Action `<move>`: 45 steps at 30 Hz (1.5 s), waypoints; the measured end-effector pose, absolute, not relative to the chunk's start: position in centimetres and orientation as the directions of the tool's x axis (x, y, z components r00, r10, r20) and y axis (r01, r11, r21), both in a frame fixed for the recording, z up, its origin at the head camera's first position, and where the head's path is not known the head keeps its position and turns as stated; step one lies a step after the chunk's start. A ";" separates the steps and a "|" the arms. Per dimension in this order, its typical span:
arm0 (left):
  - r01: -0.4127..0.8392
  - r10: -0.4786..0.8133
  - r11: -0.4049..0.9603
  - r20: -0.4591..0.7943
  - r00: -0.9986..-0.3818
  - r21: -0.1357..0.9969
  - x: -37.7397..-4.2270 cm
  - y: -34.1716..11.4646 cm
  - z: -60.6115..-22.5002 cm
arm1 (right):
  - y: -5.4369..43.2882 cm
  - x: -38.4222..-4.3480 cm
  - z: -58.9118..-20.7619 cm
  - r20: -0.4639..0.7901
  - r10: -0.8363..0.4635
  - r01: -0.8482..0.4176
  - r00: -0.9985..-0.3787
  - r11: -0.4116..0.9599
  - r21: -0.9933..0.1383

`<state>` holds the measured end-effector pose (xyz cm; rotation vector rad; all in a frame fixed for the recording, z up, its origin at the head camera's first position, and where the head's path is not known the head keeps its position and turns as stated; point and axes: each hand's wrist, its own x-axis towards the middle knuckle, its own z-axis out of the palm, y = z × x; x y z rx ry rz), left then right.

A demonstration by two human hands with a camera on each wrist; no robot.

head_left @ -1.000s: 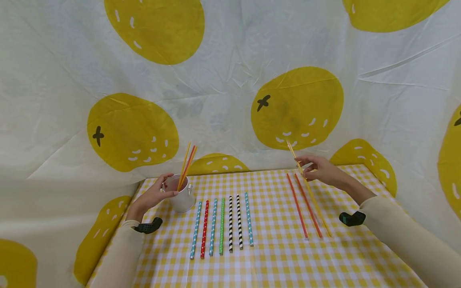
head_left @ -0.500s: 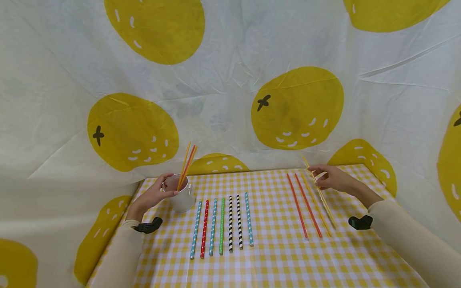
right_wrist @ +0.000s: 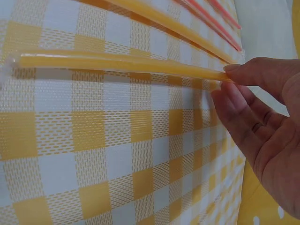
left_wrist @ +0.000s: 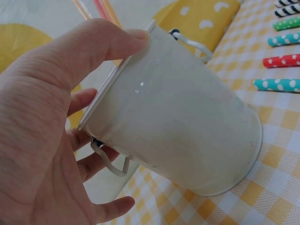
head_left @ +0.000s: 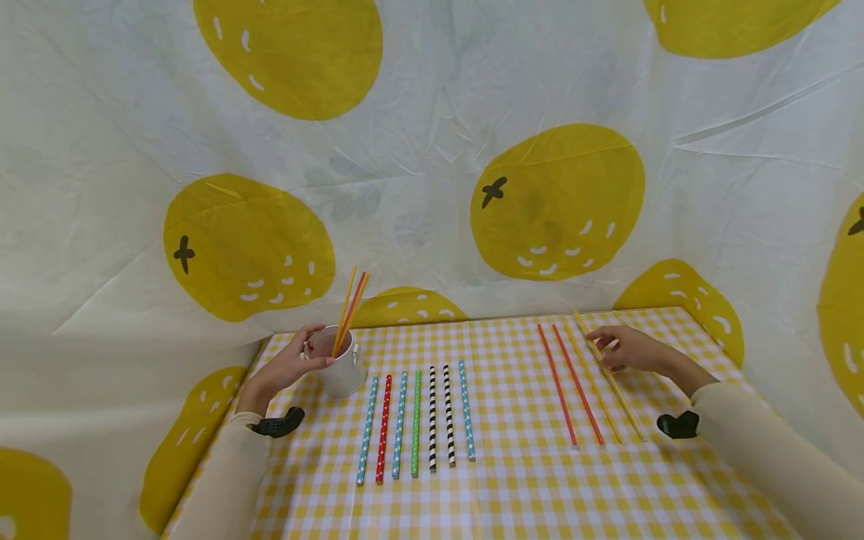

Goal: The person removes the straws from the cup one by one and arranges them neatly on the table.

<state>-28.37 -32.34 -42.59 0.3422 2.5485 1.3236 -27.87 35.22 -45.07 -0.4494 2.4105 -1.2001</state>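
Note:
My left hand (head_left: pixel 286 369) grips the rim of a small white metal bucket (head_left: pixel 346 376), thumb on the near side and fingers around the far side in the left wrist view. Several yellow and red straws (head_left: pixel 353 306) lean upright inside the bucket. My right hand (head_left: pixel 629 349) pinches a yellow straw (right_wrist: pixel 117 63) in a clear wrapper between thumb and fingertips, close to its far end. That straw lies low over the cloth, right of another yellow straw (head_left: pixel 595 386). Left of these lie two red straws (head_left: pixel 557 386), roughly parallel.
A row of patterned paper straws (head_left: pixel 415 424), blue, red, green and black-striped, lies between the bucket and the red straws. Yellow checked cloth (head_left: pixel 513 495) covers the table. A white curtain (head_left: pixel 418 210) with yellow fruit prints hangs behind.
My right hand has moved right and down with the yellow straw, bringing it from above the other yellow straw to beside it. My left hand stays on the bucket.

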 end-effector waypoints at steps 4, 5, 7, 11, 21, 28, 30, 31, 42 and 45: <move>0.095 0.323 0.561 -0.111 -0.940 0.822 -28.4 -32.4 -42.6 | 35.4 -27.8 -45.4 -0.235 -0.450 -0.105 -0.862 0.611 -0.784; 0.093 0.321 0.561 -0.113 -0.940 0.823 -28.4 -32.4 -42.6 | 35.4 -27.7 -45.4 -0.238 -0.453 -0.110 -0.859 0.617 -0.779; 0.086 0.315 0.561 -0.116 -0.942 0.824 -28.5 -32.4 -42.7 | 35.4 -27.7 -45.4 -0.235 -0.466 -0.130 -0.853 0.626 -0.769; 0.085 0.317 0.560 -0.119 -0.941 0.824 -28.4 -32.5 -42.7 | 35.1 -27.6 -45.4 -0.218 -0.475 -0.153 -0.853 0.626 -0.765; 0.087 0.319 0.556 -0.116 -0.941 0.827 -28.6 -32.6 -42.9 | 34.2 -27.6 -45.5 -0.224 -0.431 -0.139 -0.874 0.663 -0.735; 0.083 0.319 0.560 -0.122 -0.940 0.825 -28.5 -32.6 -42.7 | 34.5 -27.8 -45.8 -0.235 -0.420 -0.121 -0.876 0.665 -0.737; 0.085 0.320 0.560 -0.120 -0.940 0.824 -28.4 -32.6 -42.7 | 34.6 -27.8 -45.8 -0.236 -0.422 -0.120 -0.875 0.662 -0.740; 0.087 0.321 0.560 -0.118 -0.940 0.824 -28.4 -32.6 -42.7 | 34.7 -27.7 -45.8 -0.239 -0.419 -0.116 -0.876 0.664 -0.739; 0.071 0.321 0.550 -0.132 -0.938 0.832 -28.5 -32.6 -42.5 | 34.6 -28.0 -45.0 -0.152 -0.443 -0.206 -0.883 0.658 -0.724; 0.070 0.327 0.544 -0.135 -0.935 0.836 -28.6 -32.6 -42.5 | 34.2 -28.2 -44.7 -0.060 -0.453 -0.289 -0.889 0.659 -0.695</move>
